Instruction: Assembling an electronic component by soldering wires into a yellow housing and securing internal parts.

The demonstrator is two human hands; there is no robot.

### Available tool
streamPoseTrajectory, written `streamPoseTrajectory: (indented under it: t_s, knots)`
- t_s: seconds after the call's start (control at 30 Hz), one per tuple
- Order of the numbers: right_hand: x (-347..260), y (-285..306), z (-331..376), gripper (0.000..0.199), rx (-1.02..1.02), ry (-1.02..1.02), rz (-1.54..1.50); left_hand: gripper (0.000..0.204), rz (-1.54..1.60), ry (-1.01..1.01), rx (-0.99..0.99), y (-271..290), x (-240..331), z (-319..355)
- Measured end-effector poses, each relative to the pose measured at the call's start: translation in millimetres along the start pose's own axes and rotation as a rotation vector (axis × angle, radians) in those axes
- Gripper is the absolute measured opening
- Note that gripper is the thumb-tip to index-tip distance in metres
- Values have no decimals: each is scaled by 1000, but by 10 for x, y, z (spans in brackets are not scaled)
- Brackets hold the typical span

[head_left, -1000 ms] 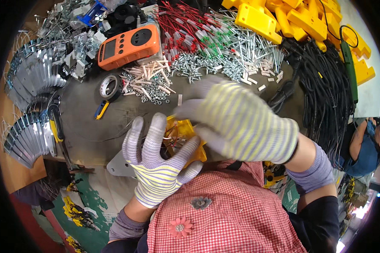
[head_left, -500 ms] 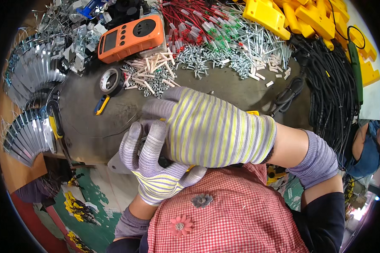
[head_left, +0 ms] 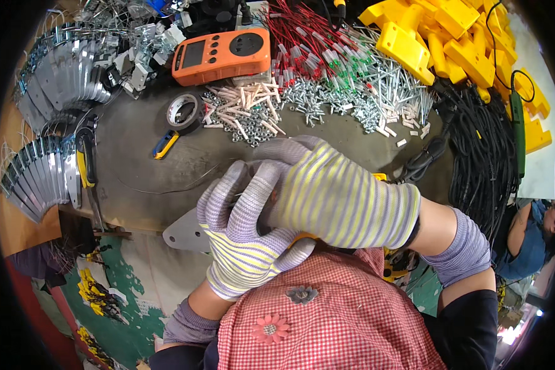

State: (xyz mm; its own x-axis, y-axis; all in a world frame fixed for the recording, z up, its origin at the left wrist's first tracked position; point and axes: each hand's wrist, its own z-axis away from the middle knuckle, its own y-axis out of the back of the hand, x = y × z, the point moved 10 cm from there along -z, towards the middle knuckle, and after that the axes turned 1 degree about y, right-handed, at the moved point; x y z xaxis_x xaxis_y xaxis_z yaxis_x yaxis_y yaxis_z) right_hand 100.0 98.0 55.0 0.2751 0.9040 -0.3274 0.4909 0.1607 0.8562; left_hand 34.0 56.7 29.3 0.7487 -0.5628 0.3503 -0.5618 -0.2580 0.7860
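Both my hands are in striped, grey-fingered gloves and meet at the near edge of the table. My left hand (head_left: 246,237) is closed, fingers bent, around a flat grey metal plate (head_left: 188,234) whose rounded, holed end sticks out to the left. Over it lies my right hand (head_left: 345,194), back up, its fingers curled against the left fingers. What the right fingers grip is hidden. A small yellow-orange bit shows between the palms, too covered to name. Beyond the hands, a thin wire (head_left: 166,191) lies on the table (head_left: 129,154).
An orange meter (head_left: 225,57), tape roll (head_left: 184,113) and small cutter (head_left: 165,145) lie beyond. Screws (head_left: 305,102), red wires (head_left: 296,31), yellow housings (head_left: 404,52) and black cables (head_left: 484,142) ring the table. Pliers (head_left: 86,157) and metal plates (head_left: 37,185) lie left. Another person (head_left: 527,240) is at right.
The whole view has shifted, with the table's middle sitting farther right. My hands remain together, and more of the metal plate shows left of my left hand.
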Motion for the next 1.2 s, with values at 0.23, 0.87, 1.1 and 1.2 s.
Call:
streamPoseTrajectory:
  t_s: [0.23,0.87,1.1,1.2]
  knots:
    - [375,455,296,20,75,-344,-68,33,-8,-39,-74,-65,46,-73]
    - [2451,1572,809,21,-309,-164,993,31,19,-40,-121,-89,121,-130]
    - [2712,1537,906,37,-395,13,837,36,28,-26,-121,-130,103,-119]
    - [2331,1753,835,57,-259,-6,814,37,17,-42,-126,-124,132,-113]
